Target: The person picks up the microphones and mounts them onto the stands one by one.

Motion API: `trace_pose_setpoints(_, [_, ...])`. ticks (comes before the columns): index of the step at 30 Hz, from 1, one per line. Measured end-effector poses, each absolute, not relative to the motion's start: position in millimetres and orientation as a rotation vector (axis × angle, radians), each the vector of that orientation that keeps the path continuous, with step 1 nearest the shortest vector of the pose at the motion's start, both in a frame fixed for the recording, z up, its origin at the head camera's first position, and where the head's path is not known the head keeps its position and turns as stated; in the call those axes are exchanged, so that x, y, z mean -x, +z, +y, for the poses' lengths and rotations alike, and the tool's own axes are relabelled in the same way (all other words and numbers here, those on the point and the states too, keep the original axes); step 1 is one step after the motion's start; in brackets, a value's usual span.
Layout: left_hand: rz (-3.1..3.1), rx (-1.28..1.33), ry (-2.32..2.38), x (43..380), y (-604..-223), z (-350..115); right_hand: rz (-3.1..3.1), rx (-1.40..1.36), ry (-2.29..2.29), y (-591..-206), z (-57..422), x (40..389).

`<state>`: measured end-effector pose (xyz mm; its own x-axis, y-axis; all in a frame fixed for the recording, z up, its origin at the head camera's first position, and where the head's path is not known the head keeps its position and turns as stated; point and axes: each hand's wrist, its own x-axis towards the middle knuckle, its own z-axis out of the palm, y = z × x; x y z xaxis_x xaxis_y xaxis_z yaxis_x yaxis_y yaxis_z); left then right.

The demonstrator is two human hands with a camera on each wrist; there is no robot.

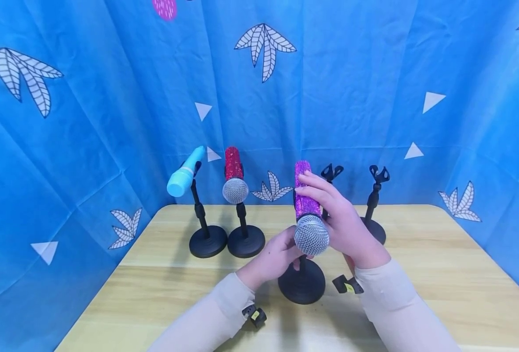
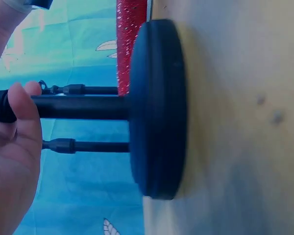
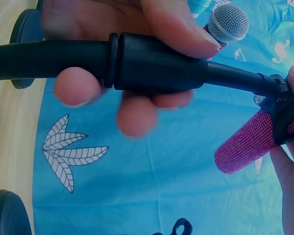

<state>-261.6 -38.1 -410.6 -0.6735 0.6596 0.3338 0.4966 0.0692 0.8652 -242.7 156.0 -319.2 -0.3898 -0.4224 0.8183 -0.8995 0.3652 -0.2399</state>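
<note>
A sparkly purple microphone (image 1: 306, 208) with a silver mesh head sits tilted in the clip of a black desk stand (image 1: 302, 283), its head toward me. My left hand (image 1: 273, 256) grips the stand's pole below the microphone, fingers wrapped around the thick collar (image 3: 159, 63) in the right wrist view. My right hand (image 1: 347, 225) holds the microphone at its clip, fingers laid across the purple handle. The left wrist view shows the stand's round base (image 2: 159, 110) close to the tabletop.
To the left, a light-blue microphone (image 1: 184, 178) and a red glitter microphone (image 1: 234, 166) rest in stands. Two stands with bare clips, including the right one (image 1: 373, 195), stand behind my right hand. A blue patterned curtain (image 1: 351, 73) surrounds the wooden table (image 1: 153, 293).
</note>
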Motion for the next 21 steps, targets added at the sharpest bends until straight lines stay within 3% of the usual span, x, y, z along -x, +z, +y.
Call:
trace_pose_setpoints(5, [2.205,-1.259,1.617,262.0,-409.7,-40.3,-1.961,-1.146,0.928,-320.0,154.4,243.5])
trace_pose_setpoints(21, [2.156,-1.123,1.683,264.6,-411.8,-36.7,-2.031,-1.07,0.934,-318.1,158.5,243.2])
